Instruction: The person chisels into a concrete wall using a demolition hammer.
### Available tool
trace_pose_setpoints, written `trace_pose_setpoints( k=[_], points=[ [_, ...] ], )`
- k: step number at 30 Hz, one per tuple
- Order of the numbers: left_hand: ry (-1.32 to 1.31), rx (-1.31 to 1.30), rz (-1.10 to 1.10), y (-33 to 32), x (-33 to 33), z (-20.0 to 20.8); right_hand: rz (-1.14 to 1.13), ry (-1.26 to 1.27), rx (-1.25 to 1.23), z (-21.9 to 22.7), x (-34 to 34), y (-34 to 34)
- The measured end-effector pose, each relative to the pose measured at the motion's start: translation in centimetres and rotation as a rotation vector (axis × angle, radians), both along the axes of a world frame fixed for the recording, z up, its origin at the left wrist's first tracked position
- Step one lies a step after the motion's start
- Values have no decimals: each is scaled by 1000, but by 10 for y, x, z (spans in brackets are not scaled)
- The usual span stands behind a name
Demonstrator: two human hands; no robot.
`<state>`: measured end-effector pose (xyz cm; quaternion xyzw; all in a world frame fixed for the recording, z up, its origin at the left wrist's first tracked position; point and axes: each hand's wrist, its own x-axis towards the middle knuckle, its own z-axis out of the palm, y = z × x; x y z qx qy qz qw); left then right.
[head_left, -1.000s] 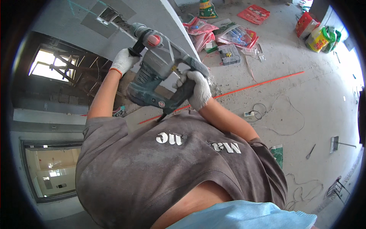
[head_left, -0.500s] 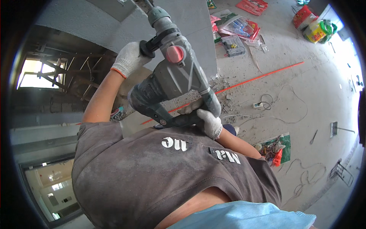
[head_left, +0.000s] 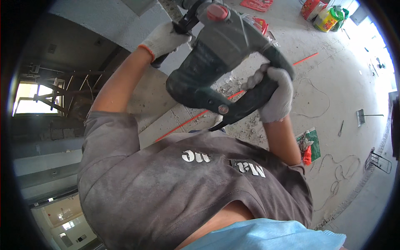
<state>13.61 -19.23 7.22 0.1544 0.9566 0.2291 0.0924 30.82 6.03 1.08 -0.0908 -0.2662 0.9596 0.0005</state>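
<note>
A large dark green and grey rotary hammer [head_left: 227,50] with a red round knob is held up in front of my chest. My left hand [head_left: 166,39], in a white knitted glove with an orange cuff, is closed around its black side handle. Around the rear D-handle wraps my right hand [head_left: 278,91], gloved in white too. The tool's front end runs out of the picture at the top, so its bit is hidden. A grey concrete block or wall edge [head_left: 125,31] lies beyond my left hand.
Rubble [head_left: 256,129] litters the floor below the tool, along a thin red strip [head_left: 306,59]. Bags [head_left: 327,18] stand at the far right. A loose cord [head_left: 337,175], a long-handled dustpan [head_left: 361,118] and a folding trolley [head_left: 378,161] lie on the right.
The rotary hammer has shifted up and to the right, with both hands still on it. My right hand has moved away from my body. The bit has left the picture.
</note>
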Motion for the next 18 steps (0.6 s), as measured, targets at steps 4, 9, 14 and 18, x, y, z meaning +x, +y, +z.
trace_pose_setpoints(
  k=[4, 9, 14, 18],
  points=[
    [-92, 161, 15, 6, 2, 8, 11, 46, -16, 33, -7, 12],
    [-99, 379, 133, 16, 13, 15, 75, 210, 214, 68, -20, 20],
    [-117, 385, 117, 35, 6, 12, -42, 303, 341, 81, -56, 58],
    [-121, 495, 156, 31, -8, -3, 161, 231, 256, 79, -52, 63]
  ],
)
